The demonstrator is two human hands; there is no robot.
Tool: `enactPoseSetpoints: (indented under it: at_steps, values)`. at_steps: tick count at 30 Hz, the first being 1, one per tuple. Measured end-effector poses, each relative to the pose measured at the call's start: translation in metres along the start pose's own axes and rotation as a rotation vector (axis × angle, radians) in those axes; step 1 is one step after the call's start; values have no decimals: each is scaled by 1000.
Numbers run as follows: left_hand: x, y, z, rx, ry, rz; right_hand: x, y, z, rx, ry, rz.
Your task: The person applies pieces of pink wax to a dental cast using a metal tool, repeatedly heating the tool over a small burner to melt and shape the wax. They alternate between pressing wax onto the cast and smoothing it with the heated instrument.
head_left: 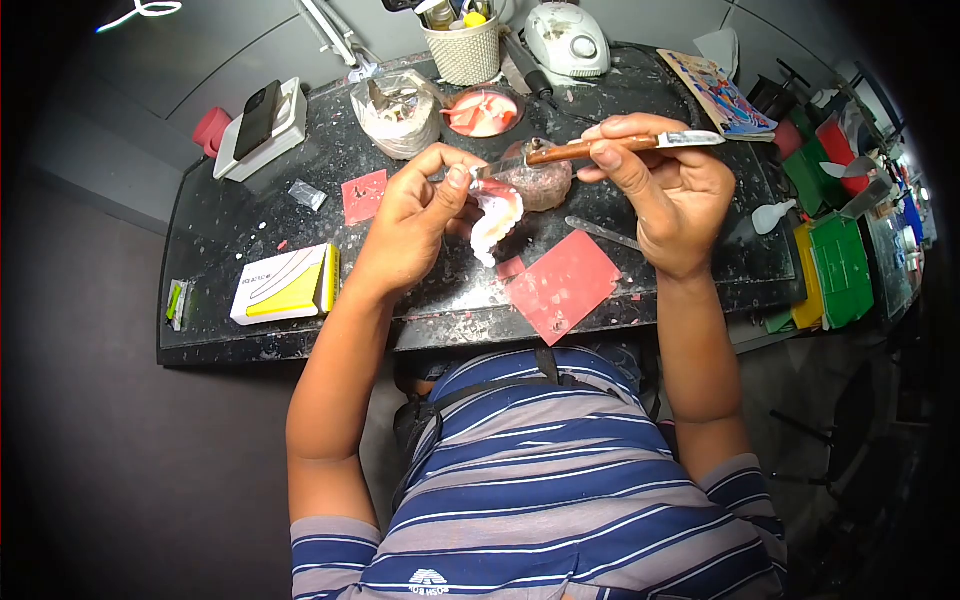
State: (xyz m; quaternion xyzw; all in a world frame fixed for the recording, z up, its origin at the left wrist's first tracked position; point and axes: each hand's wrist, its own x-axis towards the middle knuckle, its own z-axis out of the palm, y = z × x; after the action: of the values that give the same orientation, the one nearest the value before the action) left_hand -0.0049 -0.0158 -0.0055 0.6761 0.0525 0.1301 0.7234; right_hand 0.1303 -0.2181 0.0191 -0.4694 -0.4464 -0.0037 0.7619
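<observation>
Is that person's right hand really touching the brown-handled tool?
Touching. The head view shows it plainly: the right hand pinches the tool between thumb and fingers, with the thumb's tip across the handle.

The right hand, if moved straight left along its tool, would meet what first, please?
Likely the pink-and-white dental piece in the left hand, though depth is unclear.
</observation>
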Motion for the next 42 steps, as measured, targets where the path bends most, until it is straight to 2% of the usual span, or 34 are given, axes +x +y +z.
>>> enactPoseSetpoints:
  at_steps: [9,14,21,33,42]
  values:
    - [0,1,-2,-16,-6,-7,-1,-2,2,-5,-23,-21]
    - [-1,1,-3,-88,-104,-5,-1,-2,1,2,-4,3]
    - [0,-5,-1,-73,-54,47,-1,-3,1,-10,36,2]
    - [-2,3,0,-147,-118,19,-1,-2,5,16,63,-15]
    - [-1,-1,0,-115,-130,69,0,-3,5,2,112,31]
